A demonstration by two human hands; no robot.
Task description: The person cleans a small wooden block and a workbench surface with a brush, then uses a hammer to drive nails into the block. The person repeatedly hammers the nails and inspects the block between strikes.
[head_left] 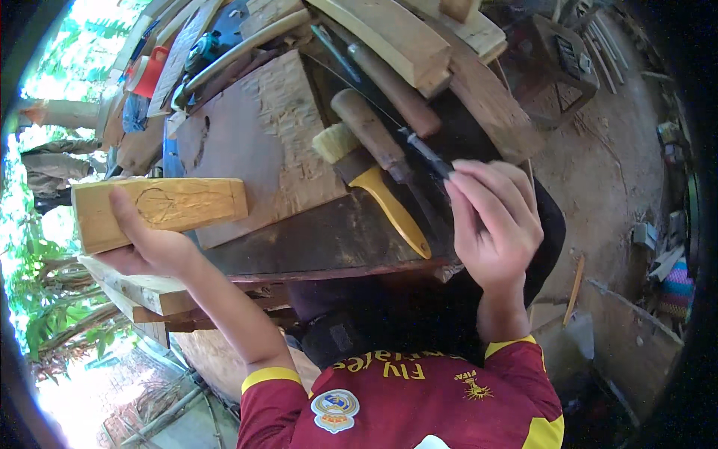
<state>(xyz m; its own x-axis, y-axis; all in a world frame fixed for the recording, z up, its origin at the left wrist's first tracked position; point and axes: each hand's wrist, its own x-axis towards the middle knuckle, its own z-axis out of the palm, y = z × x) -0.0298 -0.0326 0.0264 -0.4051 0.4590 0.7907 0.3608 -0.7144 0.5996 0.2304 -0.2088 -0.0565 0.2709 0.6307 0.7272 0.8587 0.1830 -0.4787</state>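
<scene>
My left hand (153, 247) is closed around a yellowish wooden block (191, 208), its thumb lying over the upper face. That face bears a rounded outline. Over the bench's right part, my right hand (497, 224) pinches a slim dark tool (428, 153) between thumb and fingertips. A thin line runs on from the tool toward the upper left; whether it belongs to it I cannot tell. Close by lie a paintbrush (389, 209) with a yellow handle and pale bristles, and a wooden-handled tool (366, 129). Another wooden handle (396, 90) rests just beyond them.
A flat rough board (254, 142) covers the bench's middle. Thick timber pieces (389, 37) line the far edge. An orange-red cup (147, 72) and a teal tool (203, 51) stand at the far left. A wooden stool-like stand (542, 63) is at the far right.
</scene>
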